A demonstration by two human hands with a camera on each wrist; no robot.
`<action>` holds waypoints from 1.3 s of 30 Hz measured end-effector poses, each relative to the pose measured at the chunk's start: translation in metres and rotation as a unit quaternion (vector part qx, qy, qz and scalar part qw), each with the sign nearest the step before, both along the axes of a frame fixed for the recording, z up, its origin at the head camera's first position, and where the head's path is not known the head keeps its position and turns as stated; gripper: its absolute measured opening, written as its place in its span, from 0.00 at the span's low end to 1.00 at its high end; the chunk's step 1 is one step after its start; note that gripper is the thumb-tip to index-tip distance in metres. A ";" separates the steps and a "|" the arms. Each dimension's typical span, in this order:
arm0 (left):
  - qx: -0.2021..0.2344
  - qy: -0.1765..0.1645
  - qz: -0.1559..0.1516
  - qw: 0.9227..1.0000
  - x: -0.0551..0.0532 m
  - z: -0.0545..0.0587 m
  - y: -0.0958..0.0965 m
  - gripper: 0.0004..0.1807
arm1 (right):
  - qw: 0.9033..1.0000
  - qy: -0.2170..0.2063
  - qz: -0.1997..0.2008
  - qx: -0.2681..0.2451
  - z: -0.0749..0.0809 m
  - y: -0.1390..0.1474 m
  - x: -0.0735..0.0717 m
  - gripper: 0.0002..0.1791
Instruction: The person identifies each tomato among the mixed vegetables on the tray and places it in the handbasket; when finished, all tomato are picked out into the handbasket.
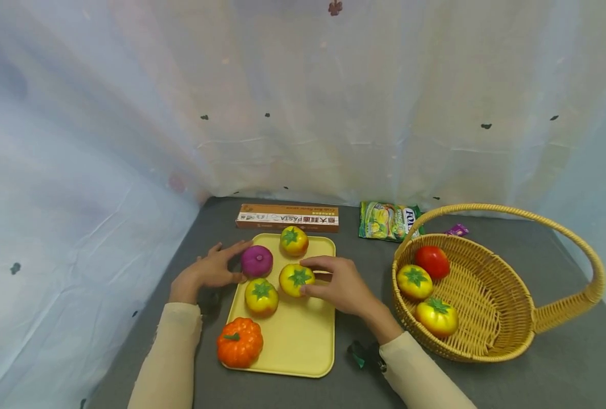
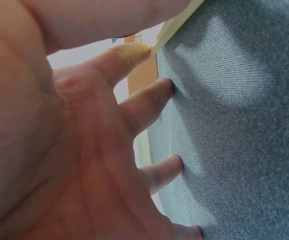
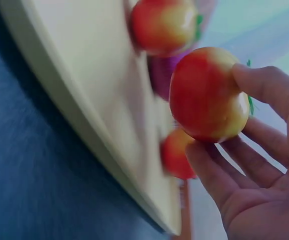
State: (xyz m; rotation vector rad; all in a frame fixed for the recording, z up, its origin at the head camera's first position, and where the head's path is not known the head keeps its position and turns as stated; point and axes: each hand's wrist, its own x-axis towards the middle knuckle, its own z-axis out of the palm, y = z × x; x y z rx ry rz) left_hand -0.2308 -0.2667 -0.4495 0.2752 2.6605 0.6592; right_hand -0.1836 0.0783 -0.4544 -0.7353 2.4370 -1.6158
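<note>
My right hand pinches a yellow-and-red toy tomato between thumb and fingers. In the right wrist view this tomato is held above the yellow tray. My left hand lies at the tray's left edge beside a round purple vegetable, its fingers spread. Seen from the left wrist, several fingertips of that hand touch the grey cloth and one meets the tray's rim. Two more tomatoes, one at the back and one nearer, sit on the tray. An orange pumpkin occupies its front left corner.
To the right stands a wicker basket with a tall handle, containing a red tomato and two yellow ones. Behind the tray lie a pasta box and a green packet. A small purple wrapper is behind the basket.
</note>
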 end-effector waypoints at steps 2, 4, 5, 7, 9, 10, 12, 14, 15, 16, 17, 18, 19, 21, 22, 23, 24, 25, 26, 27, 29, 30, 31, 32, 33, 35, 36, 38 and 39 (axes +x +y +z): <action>-0.001 0.002 -0.001 1.000 0.000 0.000 0.000 0.51 | 1.000 0.003 0.006 -0.013 0.009 0.014 0.012 0.28; -0.002 0.004 -0.003 1.000 0.000 0.000 0.000 0.51 | 1.000 0.010 0.011 -0.021 0.020 0.031 0.026 0.29; -0.002 0.004 -0.004 1.000 0.000 0.000 0.000 0.51 | 1.000 0.013 0.013 -0.024 0.026 0.040 0.033 0.29; -0.001 0.004 -0.003 1.000 0.001 0.000 0.000 0.51 | 0.999 0.022 0.012 -0.028 0.036 0.060 0.047 0.29; 0.000 0.002 -0.001 1.000 0.001 0.001 0.000 0.51 | 0.999 0.033 0.008 -0.030 0.043 0.084 0.061 0.29; 0.000 0.000 0.000 1.000 0.001 0.001 0.000 0.51 | 0.999 0.037 0.004 -0.029 0.046 0.096 0.067 0.30; 0.000 -0.004 0.002 1.000 0.001 0.001 0.001 0.50 | 0.999 0.049 -0.013 -0.013 0.051 0.123 0.080 0.30; -0.001 -0.007 0.004 1.000 0.001 0.001 0.001 0.50 | 0.997 0.066 -0.043 0.020 0.056 0.151 0.092 0.30; -0.002 -0.009 0.004 1.000 0.001 0.001 0.002 0.50 | 0.995 0.070 -0.061 0.042 0.058 0.165 0.098 0.30; -0.002 -0.010 0.005 1.000 0.001 0.001 0.002 0.50 | 0.992 0.072 -0.082 0.069 0.060 0.179 0.104 0.31; -0.002 -0.011 0.005 1.000 0.001 0.001 0.003 0.50 | 0.986 0.074 -0.105 0.102 0.062 0.194 0.109 0.31; -0.002 -0.012 0.006 1.000 0.001 0.002 0.003 0.50 | 0.981 0.071 -0.126 0.131 0.062 0.207 0.114 0.31; -0.002 -0.012 0.005 1.000 0.002 0.002 0.003 0.50 | 0.974 0.066 -0.144 0.160 0.063 0.220 0.119 0.30; -0.002 -0.012 0.005 1.000 0.002 0.002 0.003 0.50 | 0.960 0.045 -0.172 0.216 0.063 0.243 0.125 0.30; -0.002 -0.012 0.005 1.000 0.002 0.003 0.003 0.50 | 0.952 0.036 -0.182 0.243 0.063 0.252 0.128 0.30; -0.003 -0.010 0.004 1.000 0.002 0.003 0.003 0.50 | 0.945 0.026 -0.189 0.267 0.063 0.259 0.129 0.30; -0.003 -0.009 0.003 1.000 0.002 0.003 0.002 0.50 | 0.939 0.017 -0.192 0.284 0.063 0.265 0.130 0.31; -0.002 -0.009 0.003 1.000 0.002 0.003 0.001 0.50 | 0.935 0.011 -0.192 0.299 0.063 0.269 0.129 0.31; -0.002 -0.008 0.003 1.000 0.003 0.003 0.001 0.50 | 0.931 0.003 -0.191 0.312 0.063 0.272 0.129 0.31; -0.001 -0.007 0.003 1.000 0.003 0.003 0.000 0.50 | 0.928 -0.005 -0.189 0.321 0.062 0.273 0.127 0.32; 0.000 -0.005 0.003 1.000 0.003 0.003 -0.001 0.50 | 0.929 -0.010 -0.182 0.323 0.059 0.272 0.124 0.32; 0.001 -0.005 0.003 1.000 0.003 0.003 -0.001 0.50 | 0.930 -0.014 -0.178 0.322 0.058 0.271 0.123 0.31; 0.002 -0.005 0.003 1.000 0.003 0.003 -0.001 0.50 | 0.932 -0.020 -0.173 0.319 0.057 0.270 0.122 0.31; 0.001 -0.005 0.003 1.000 0.003 0.003 0.000 0.50 | 0.934 -0.024 -0.169 0.313 0.056 0.268 0.120 0.31; 0.002 -0.004 0.002 1.000 0.002 0.003 0.000 0.50 | 0.936 -0.029 -0.166 0.308 0.055 0.266 0.119 0.31; 0.001 -0.006 0.003 1.000 0.002 0.002 0.001 0.50 | 0.942 -0.033 -0.156 0.295 0.052 0.261 0.117 0.30; 0.001 -0.007 0.003 1.000 0.002 0.002 0.002 0.50 | 0.944 -0.037 -0.153 0.290 0.051 0.258 0.116 0.30; -0.001 -0.008 0.005 1.000 0.002 0.003 0.003 0.50 | 0.950 -0.034 -0.146 0.274 0.049 0.252 0.113 0.29; -0.001 -0.008 0.006 1.000 0.002 0.003 0.003 0.50 | 0.952 -0.030 -0.142 0.269 0.048 0.249 0.112 0.28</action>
